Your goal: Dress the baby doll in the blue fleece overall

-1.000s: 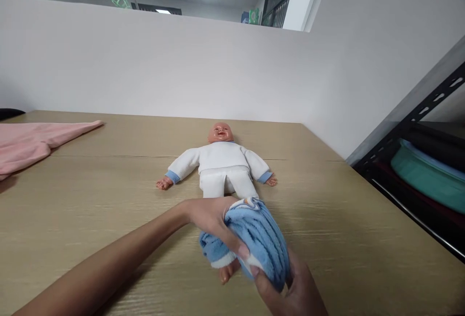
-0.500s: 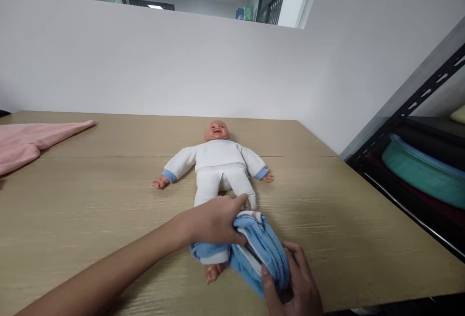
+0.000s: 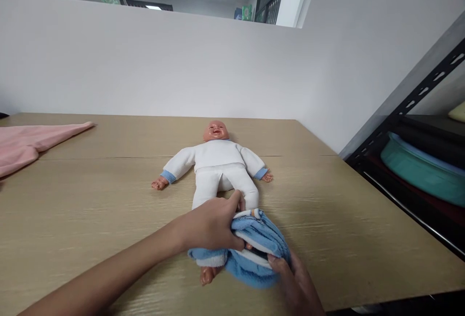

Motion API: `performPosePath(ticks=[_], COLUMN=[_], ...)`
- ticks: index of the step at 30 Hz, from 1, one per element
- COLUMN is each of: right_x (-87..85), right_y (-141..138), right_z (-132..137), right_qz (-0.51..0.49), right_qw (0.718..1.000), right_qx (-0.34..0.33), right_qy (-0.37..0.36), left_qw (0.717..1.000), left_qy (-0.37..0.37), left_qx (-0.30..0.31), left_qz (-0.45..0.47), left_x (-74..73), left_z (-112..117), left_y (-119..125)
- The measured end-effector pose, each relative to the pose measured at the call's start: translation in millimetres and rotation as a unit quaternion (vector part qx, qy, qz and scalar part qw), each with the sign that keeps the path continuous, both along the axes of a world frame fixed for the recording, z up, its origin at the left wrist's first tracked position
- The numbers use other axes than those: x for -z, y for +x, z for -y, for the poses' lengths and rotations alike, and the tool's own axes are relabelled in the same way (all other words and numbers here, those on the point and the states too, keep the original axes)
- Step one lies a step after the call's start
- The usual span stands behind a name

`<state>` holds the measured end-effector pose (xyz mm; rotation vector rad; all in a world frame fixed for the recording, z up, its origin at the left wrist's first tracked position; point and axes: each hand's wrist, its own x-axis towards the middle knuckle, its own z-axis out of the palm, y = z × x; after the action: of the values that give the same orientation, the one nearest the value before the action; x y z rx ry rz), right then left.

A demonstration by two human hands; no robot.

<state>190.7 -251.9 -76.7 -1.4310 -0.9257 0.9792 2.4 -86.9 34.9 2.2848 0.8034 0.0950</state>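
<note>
A baby doll (image 3: 218, 154) in a white top with blue cuffs lies on its back, head away from me. Blue and white fleece trousers (image 3: 259, 236) are bunched about its lower legs. One bare foot (image 3: 209, 275) sticks out of the leg opening on the left; the other foot is mostly hidden in the cloth. My left hand (image 3: 214, 221) is closed around the doll's leg on the right, with the thumb at the bunched cloth. My right hand (image 3: 296, 277) grips the trouser leg's edge, its thumb inside the gaping opening and its fingers behind the cloth.
The doll lies on a wooden table (image 3: 109, 209) with a white wall (image 3: 163, 64) behind it. Pink cloth (image 3: 32, 144) lies at the far left. On the right stands a black metal rack (image 3: 410, 103) holding a teal item (image 3: 421, 171).
My right hand has pulled the trouser leg wider, and its thumb has moved into the opening. My left hand stays on the doll's leg, almost unmoved.
</note>
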Motion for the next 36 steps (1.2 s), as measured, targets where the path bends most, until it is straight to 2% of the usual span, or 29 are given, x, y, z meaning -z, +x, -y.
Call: performPosePath(ticks=[3, 6, 10, 15, 19, 22, 26, 30, 33, 36], right_x=[-2.6, -7.9, -7.8, 11.2, 15.5, 6.3, -8.0, -24.1, -48.4, -80.9], right_y=[3, 6, 10, 10, 9, 14, 30, 54, 68, 75], right_z=[-4, -9, -15, -25, -37, -47, -58, -69, -78, -85], right_qz=[-0.066, -0.079, -0.073, -0.107, -0.105, -0.069, -0.038, -0.002, 0.066, 0.202], right_qw=[0.997, 0.997, 0.997, 0.993, 0.994, 0.995, 0.994, 0.985, 0.965, 0.932], right_qx=[0.004, -0.008, -0.017, -0.047, -0.015, -0.015, -0.052, -0.162, -0.255, -0.3], right_qy=[-0.036, -0.024, -0.023, -0.022, 0.029, 0.07, 0.094, 0.063, 0.013, 0.005], left_qw=[0.996, 0.988, 0.983, 0.976, 0.973, 0.976, 0.977, 0.978, 0.981, 0.985], left_qy=[-0.078, -0.134, -0.147, -0.16, -0.155, -0.114, -0.064, -0.04, -0.017, 0.019], left_qx=[-0.01, -0.01, -0.009, -0.003, 0.02, 0.036, 0.049, 0.074, 0.069, 0.044], left_qz=[0.046, 0.079, 0.109, 0.147, 0.171, 0.185, 0.199, 0.189, 0.18, 0.164], left_x=[-3.4, -7.3, -5.9, 1.4, 0.6, -2.9, -3.3, 1.3, 1.5, -0.9], left_z=[-5, -10, -11, -11, -15, -19, -22, -26, -24, -15], left_y=[-4, -8, -9, -5, -6, -7, -6, -9, -16, -30])
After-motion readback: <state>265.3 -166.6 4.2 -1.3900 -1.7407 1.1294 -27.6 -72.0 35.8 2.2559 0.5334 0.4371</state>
